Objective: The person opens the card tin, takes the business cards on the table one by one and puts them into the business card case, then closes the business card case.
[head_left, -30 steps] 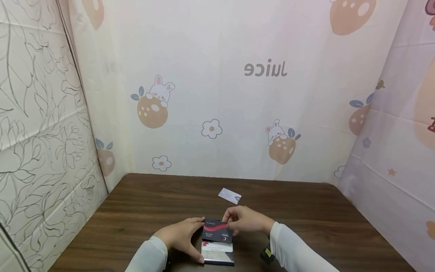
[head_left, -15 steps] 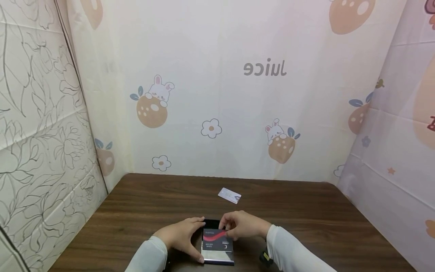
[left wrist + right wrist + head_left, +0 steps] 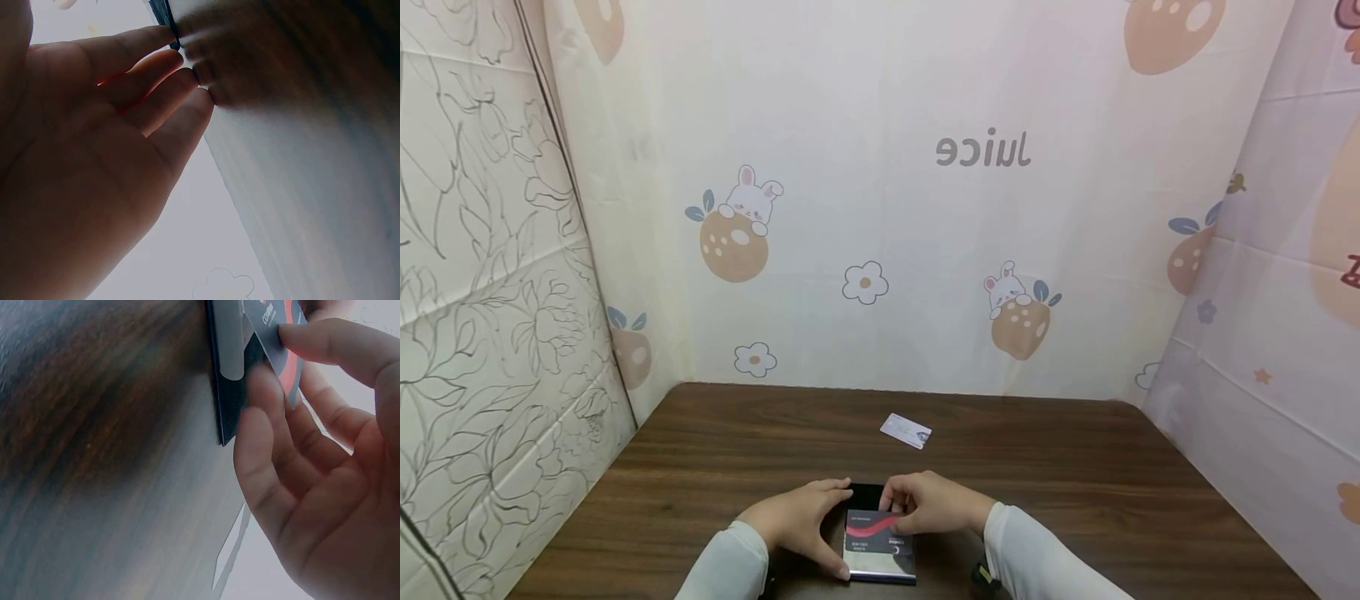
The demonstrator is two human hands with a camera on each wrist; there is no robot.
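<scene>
In the head view a black and silver card case (image 3: 880,568) lies opened out near the table's front. A dark grey business card with a red wave (image 3: 867,542) overlaps its near, silver half. My right hand (image 3: 934,502) pinches this card at its right side between thumb and fingers, which the right wrist view shows close over the black part of the case (image 3: 231,415). My left hand (image 3: 805,521) rests along the case's left side, thumb at the near corner and forefinger at the far one. Its fingers (image 3: 178,115) stretch out with tips on the table.
A white card (image 3: 906,431) lies farther back on the dark wooden table (image 3: 737,433). Patterned cloth (image 3: 925,250) hangs behind the table and at both sides. A dark device (image 3: 985,577) is on my right wrist.
My right hand has drawn the dark card toward me over the silver half, covering a white card seen there before. The case's black far half has come into view. My left hand stays put.
</scene>
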